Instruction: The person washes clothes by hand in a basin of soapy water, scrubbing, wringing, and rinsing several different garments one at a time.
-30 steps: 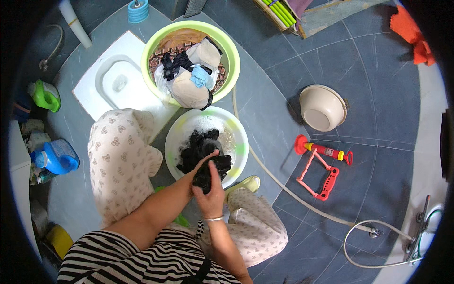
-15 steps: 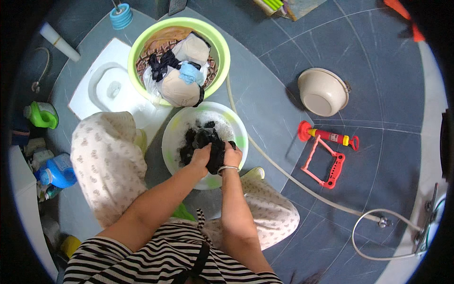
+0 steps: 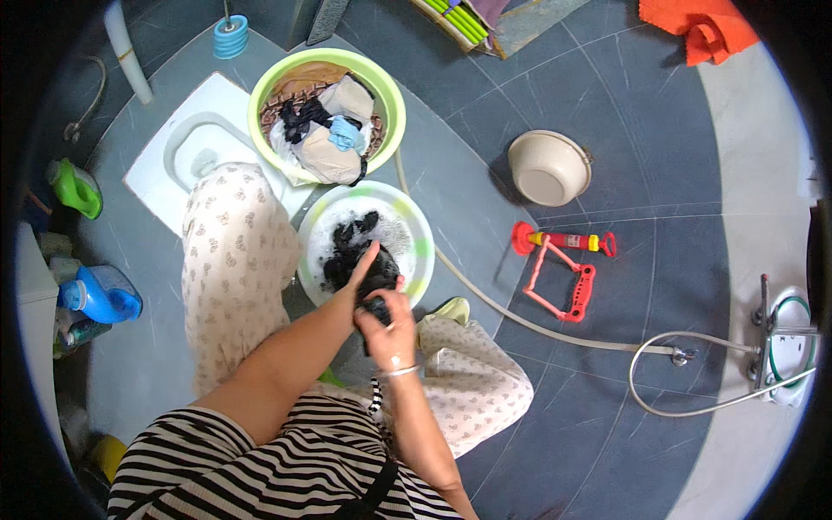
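A: Looked at both hands; recognised which step?

B: Judged it to be rubbing, done by hand over soapy water. Saw the black cloth partly in the grasp, above the near side of the white-green basin, and partly lying farther inside, among the suds

A: Checked the fingers also?

B: Checked, yes. Found the left hand closed around the cloth, with one digit straight along its side and the others mostly hidden. Found the right hand just nearer to the body, with fingers curled and clamped upon the lower end of the same cloth. Could not tell the strength of the squeeze

A: Considered the step as finished?

B: Would not dare to say so. Noticed foam around the loose part, so supposed more rubbing to be necessary

A: Called next for what, in careful opinion?

B: Called, most probably, for firm holding by the left and short strokes by the right, then for turning to a fresh fold. Feared slipping, because of wetness, and splashing toward the green tub of garments, just beyond the basin
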`<move>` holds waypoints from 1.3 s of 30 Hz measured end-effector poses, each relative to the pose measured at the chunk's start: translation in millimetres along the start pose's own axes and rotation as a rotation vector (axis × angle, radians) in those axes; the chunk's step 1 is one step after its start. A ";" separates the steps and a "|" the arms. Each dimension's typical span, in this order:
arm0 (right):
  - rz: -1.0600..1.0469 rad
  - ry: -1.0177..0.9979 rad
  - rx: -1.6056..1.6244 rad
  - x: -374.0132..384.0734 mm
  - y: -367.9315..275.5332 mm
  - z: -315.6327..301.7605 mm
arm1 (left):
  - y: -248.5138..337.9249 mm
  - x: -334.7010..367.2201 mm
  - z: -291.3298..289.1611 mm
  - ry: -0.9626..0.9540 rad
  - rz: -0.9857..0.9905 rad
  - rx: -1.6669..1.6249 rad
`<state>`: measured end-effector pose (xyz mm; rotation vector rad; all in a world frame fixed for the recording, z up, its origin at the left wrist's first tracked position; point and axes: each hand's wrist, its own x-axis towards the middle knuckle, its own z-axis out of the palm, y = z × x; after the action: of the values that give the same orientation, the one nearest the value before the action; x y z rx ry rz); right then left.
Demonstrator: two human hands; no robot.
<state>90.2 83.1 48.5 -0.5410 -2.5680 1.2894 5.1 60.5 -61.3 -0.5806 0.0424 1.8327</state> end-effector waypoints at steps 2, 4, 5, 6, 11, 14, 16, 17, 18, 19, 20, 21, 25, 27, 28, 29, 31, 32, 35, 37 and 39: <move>0.015 -0.036 -0.019 2.8 -10.1 6.2 | 8.3 17.6 -20.4 -0.143 0.034 -0.057; 0.085 -0.027 0.030 12.0 -1.4 21.9 | 15.1 62.1 -93.4 -0.110 0.202 -0.085; 0.122 0.022 0.006 22.7 7.2 28.6 | 14.0 77.1 -121.0 -0.042 0.312 -0.109; 0.145 0.099 -0.104 33.8 24.4 25.9 | 6.5 77.5 -119.2 0.071 0.395 0.038; 0.421 0.152 -0.059 111.2 154.7 14.1 | -6.3 53.2 -24.3 0.743 0.313 0.357; 0.355 0.268 -0.190 136.2 168.1 30.3 | 18.8 57.9 -12.8 0.889 0.243 0.381; 0.334 0.358 -0.265 141.6 204.2 37.2 | 33.2 60.2 -6.3 0.837 0.195 0.472; 0.285 0.436 -0.355 141.9 215.7 40.7 | 38.8 61.5 -4.4 0.868 0.169 0.495; 0.218 0.370 -0.370 140.3 219.0 41.2 | 44.0 61.8 -4.7 0.901 0.142 0.513; 0.189 0.265 -0.381 137.0 219.6 43.7 | 48.4 64.7 -8.5 0.934 0.114 0.533; 0.115 0.177 -0.460 132.1 222.6 52.0 | 50.5 68.8 -16.4 0.977 0.107 0.600; 0.043 0.086 -0.537 124.3 225.0 61.6 | 50.5 73.4 -29.2 0.971 0.105 0.599; 0.309 -0.211 -0.689 103.2 243.8 99.7 | 53.5 85.9 -57.9 1.020 0.018 0.599; 0.512 -0.365 -0.708 101.7 262.9 113.6 | 55.1 86.0 -62.4 1.027 -0.011 0.617; 0.622 -0.428 -0.698 110.4 271.2 116.2 | 52.3 86.4 -64.2 0.993 -0.002 0.643; 0.731 -0.494 -0.685 117.8 278.6 119.5 | 50.8 85.8 -66.8 0.959 0.005 0.667; 0.920 -0.545 -0.615 138.2 293.2 119.9 | 49.6 91.9 -71.2 0.977 -0.005 0.729; 0.897 -0.658 -0.698 152.0 295.5 112.7 | 49.1 93.3 -69.0 0.960 0.012 0.757; 0.692 -0.841 -0.740 182.2 286.1 80.1 | 44.7 97.1 -68.3 0.948 0.084 0.847; 0.847 -0.612 -0.494 184.5 304.9 68.1 | 34.2 104.9 -61.3 0.980 0.126 0.973; 0.612 -0.103 -0.429 151.4 287.2 73.2 | 21.0 106.5 -54.1 1.078 0.176 1.115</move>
<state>-8.2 250.5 -221.9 -1.4663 -2.8941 0.9025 -17.7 130.7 -157.5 -0.6562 1.7318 1.1602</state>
